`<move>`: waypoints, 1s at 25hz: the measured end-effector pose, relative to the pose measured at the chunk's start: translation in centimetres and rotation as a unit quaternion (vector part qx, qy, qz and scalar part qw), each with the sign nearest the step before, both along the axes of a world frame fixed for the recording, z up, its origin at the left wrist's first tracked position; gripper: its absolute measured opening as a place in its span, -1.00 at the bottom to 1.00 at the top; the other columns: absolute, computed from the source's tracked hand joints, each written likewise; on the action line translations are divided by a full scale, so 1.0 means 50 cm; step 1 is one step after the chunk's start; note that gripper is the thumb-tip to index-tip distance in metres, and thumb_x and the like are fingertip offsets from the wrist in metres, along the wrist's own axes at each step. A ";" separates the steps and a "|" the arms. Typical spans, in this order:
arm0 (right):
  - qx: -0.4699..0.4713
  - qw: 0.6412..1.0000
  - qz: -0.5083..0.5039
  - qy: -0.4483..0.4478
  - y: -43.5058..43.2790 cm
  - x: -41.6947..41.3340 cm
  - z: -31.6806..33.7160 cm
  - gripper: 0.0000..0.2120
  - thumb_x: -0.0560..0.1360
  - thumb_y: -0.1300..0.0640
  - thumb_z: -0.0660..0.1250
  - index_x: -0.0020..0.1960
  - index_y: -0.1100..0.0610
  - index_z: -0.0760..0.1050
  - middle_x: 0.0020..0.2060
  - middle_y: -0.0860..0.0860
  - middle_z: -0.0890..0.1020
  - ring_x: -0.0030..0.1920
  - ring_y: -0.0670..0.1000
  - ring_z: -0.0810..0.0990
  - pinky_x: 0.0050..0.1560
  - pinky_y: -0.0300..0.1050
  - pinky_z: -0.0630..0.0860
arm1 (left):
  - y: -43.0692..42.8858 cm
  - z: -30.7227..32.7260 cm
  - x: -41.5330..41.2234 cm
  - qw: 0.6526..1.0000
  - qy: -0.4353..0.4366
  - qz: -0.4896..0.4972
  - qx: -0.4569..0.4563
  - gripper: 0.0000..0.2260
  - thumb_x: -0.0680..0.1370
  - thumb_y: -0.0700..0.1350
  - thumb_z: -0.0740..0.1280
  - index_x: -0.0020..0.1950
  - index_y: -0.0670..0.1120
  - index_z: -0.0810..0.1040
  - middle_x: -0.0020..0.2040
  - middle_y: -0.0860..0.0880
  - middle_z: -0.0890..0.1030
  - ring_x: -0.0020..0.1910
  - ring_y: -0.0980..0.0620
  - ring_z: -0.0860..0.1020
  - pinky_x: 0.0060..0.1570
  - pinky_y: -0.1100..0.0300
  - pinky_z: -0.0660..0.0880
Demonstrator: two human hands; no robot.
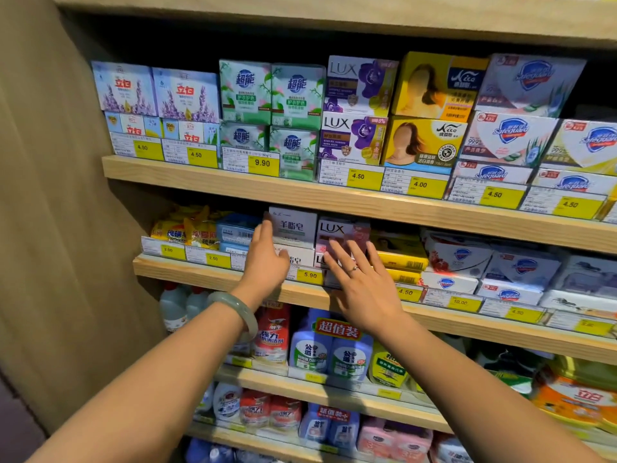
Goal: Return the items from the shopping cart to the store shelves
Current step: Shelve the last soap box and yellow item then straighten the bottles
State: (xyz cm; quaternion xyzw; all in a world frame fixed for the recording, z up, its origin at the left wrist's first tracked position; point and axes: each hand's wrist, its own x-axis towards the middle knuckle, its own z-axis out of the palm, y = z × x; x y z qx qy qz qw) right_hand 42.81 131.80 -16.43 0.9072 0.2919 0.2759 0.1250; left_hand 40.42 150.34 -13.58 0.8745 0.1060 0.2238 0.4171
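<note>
Head view: two white soap boxes (295, 225) sit stacked on the second wooden shelf (207, 272), just beside two stacked pink soap boxes (337, 228) on their right. Both hands are empty with fingers spread. The left hand (267, 262), with one green bracelet (233, 307) on its wrist, reaches the left edge of the white stack. The right hand (360, 282), wearing one ring (353, 269), hovers before the pink stack; whether it touches cannot be told. Two purple soap boxes (357, 111) stand stacked one shelf above.
</note>
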 end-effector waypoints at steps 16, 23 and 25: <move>0.002 0.999 0.007 0.043 -0.015 -0.009 0.011 -0.31 0.54 -0.07 0.19 0.56 0.02 -0.04 0.56 -0.02 -0.11 0.56 0.07 -0.14 0.50 0.10 -0.33 | -0.016 -0.015 0.011 0.999 0.015 0.027 -0.006 -0.35 0.56 -0.24 0.21 0.55 -0.12 -0.08 0.56 -0.12 -0.01 0.53 -0.14 0.01 0.46 0.00 0.08; 0.044 0.996 -0.032 0.074 -0.139 -0.056 0.027 -0.38 0.44 0.07 0.33 0.47 0.05 0.26 0.54 0.05 0.16 0.52 0.13 0.17 0.52 0.06 -0.03 | -0.123 -0.005 -0.023 0.995 -0.073 0.036 0.064 -0.43 0.45 -0.25 0.30 0.42 -0.14 0.17 0.38 -0.18 0.19 0.37 -0.19 0.17 0.31 -0.05 0.23; 0.090 0.988 -0.059 0.107 -0.202 -0.089 0.035 -0.38 0.45 0.12 0.30 0.48 0.03 0.22 0.55 0.03 0.12 0.48 0.14 0.25 0.44 0.06 0.23 | -0.184 0.000 -0.030 0.995 -0.071 -0.015 0.076 -0.51 0.45 -0.25 0.29 0.35 -0.14 0.23 0.34 -0.17 0.23 0.33 -0.18 0.21 0.27 -0.04 0.25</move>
